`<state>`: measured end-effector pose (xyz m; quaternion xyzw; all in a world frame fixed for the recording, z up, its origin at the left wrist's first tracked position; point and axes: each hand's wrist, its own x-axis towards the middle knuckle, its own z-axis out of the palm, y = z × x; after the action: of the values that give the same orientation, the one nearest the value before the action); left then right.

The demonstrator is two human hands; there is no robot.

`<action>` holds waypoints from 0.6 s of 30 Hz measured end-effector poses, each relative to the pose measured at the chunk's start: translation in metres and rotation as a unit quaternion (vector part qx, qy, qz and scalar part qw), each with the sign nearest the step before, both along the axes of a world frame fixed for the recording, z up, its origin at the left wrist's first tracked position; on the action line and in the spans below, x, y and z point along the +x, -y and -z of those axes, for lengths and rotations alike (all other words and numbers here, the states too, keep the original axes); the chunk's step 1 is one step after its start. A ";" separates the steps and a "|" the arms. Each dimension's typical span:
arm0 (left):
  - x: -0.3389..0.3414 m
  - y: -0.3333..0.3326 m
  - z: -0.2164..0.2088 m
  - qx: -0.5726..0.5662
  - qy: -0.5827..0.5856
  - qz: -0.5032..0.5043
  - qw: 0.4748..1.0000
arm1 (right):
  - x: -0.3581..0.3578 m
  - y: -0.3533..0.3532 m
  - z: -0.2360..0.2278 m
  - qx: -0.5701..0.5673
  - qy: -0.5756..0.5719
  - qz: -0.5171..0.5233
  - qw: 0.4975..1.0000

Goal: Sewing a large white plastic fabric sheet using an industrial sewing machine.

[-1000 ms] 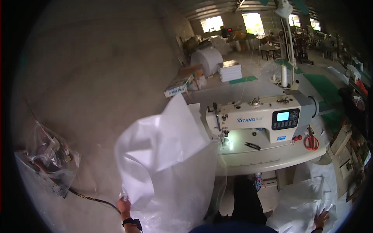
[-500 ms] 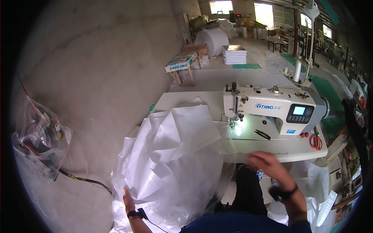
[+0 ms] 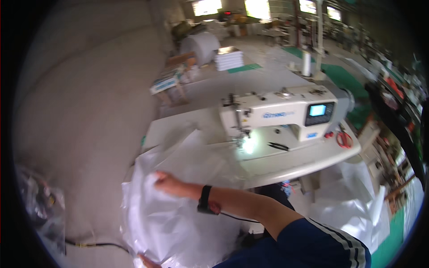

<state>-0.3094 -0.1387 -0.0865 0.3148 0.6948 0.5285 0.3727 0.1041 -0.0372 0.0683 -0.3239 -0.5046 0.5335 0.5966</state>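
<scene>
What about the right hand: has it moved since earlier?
Yes: the right hand has moved left relative to the sewing machine, now over white sheeting.

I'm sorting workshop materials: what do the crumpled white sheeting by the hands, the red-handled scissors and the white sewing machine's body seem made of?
The crumpled white sheeting: probably thin plastic, softly glossy, from its sheen and creases.
The red-handled scissors: likely plastic where evenly red; blur hides the finish.
The white sewing machine's body: perhaps painted metal, looking smooth and evenly white.

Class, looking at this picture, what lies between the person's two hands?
In the head view, rumpled white sheeting lies between the right hand and the left hand.
</scene>
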 end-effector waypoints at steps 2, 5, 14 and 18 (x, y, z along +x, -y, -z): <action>-0.016 -0.042 0.013 -0.082 0.020 -0.017 0.996 | -0.006 0.056 -0.038 0.211 0.084 0.043 0.973; -0.043 -0.082 0.001 -0.084 -0.132 0.055 0.986 | 0.013 0.156 -0.059 0.036 0.017 0.016 0.999; -0.038 -0.133 -0.112 -0.034 -0.541 0.194 0.818 | 0.052 0.232 0.083 -0.401 -0.077 -0.006 0.913; 0.064 -0.110 -0.210 0.075 -0.685 0.254 0.679 | 0.055 0.227 0.089 -0.350 0.036 0.033 0.936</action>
<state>-0.2456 -0.0288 0.1231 0.7799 0.6074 0.1012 -0.1123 0.1588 -0.2643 -0.0212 -0.5475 -0.2965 0.6443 0.4440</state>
